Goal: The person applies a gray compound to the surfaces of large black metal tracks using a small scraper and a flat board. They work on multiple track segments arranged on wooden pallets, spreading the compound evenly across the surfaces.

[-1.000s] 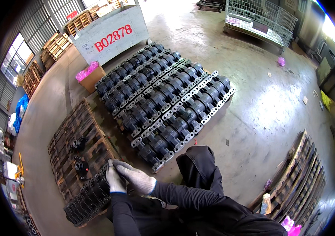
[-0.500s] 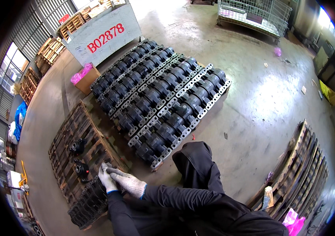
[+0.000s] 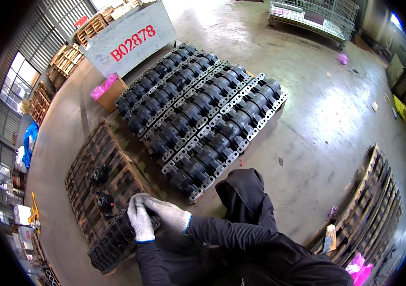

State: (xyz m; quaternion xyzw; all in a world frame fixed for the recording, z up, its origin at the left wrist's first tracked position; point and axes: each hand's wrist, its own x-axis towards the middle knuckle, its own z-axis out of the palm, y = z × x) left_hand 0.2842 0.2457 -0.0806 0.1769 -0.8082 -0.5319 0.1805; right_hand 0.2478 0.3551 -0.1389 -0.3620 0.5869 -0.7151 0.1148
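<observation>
My left hand, in a white knit glove, is at the near end of a wooden pallet. My right hand, gloved alike, reaches in from the right, and its fingertips meet the left's. Both hands look closed; whatever lies between the fingers is hidden. Right under and beside them is a packed row of black ribbed metal parts at the pallet's near edge. Two loose black round parts, one farther off and one nearer with a small red spot, lie on the slats.
Rows of black rollers with drilled silver rails cover a low stack ahead. Behind it stand a grey bin and a cardboard box with pink plastic. Another pallet is at right, and a wire cage stands far back.
The whole scene has shifted slightly right in the view. My hands stay together by the row of black parts, the right hand's wrist a little farther from the left's.
</observation>
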